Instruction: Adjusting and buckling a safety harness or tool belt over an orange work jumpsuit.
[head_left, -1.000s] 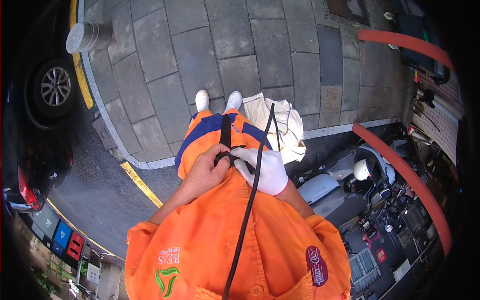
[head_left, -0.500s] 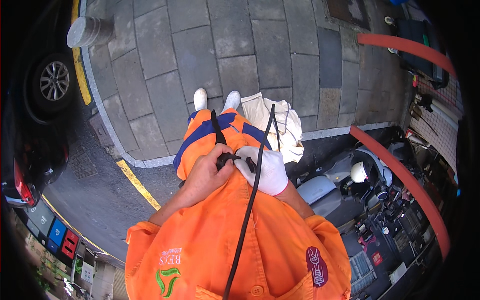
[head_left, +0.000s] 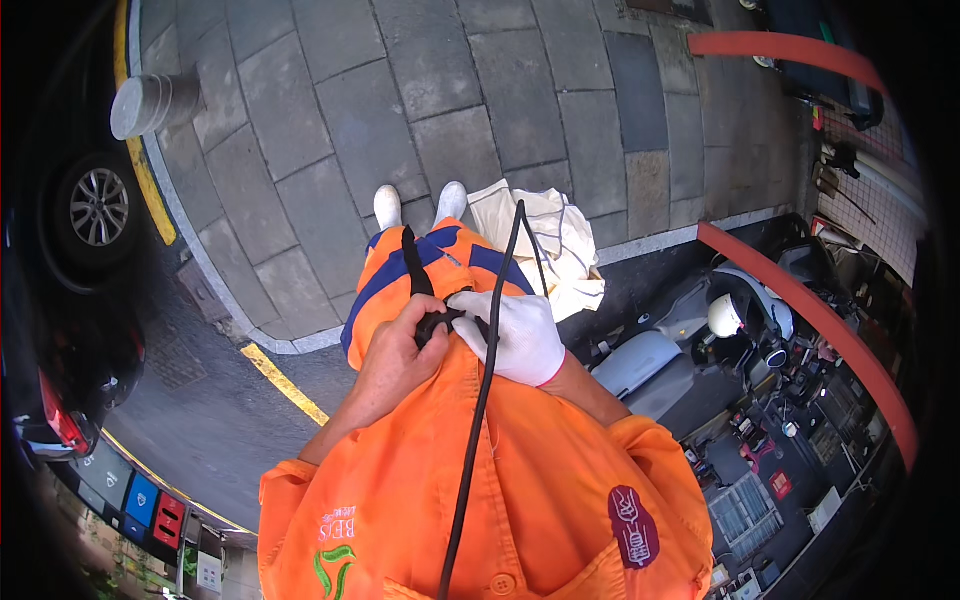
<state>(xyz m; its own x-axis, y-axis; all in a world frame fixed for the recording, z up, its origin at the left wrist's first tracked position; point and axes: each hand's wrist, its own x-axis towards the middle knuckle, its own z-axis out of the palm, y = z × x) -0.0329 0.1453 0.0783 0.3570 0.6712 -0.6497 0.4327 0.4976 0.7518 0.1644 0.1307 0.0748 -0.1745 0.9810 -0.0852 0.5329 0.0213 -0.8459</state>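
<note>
At the waist of my orange jacket, both hands are closed on a black strap (head_left: 416, 265), whose loose end lies over my orange and blue trousers (head_left: 385, 285). My bare left hand (head_left: 395, 350) pinches it between thumb and fingers. My right hand (head_left: 518, 338), in a white glove, grips the strap close beside the left fingertips. Whatever joins the strap there is mostly covered by the fingers. A thin black cable (head_left: 484, 390) runs down past the right hand and in front of the jacket, looping over at its far end.
A cream cloth (head_left: 560, 240) lies on the paving beside my white shoes (head_left: 388, 207). Parked scooters (head_left: 660, 360) stand at right behind a red rail (head_left: 820, 325). On the left are a dark car (head_left: 75, 300), a kerb and a grey bollard (head_left: 155, 105).
The view has shifted slightly. My hands have drawn closer together on the strap, and the black piece that showed by the right fingers is now more hidden.
</note>
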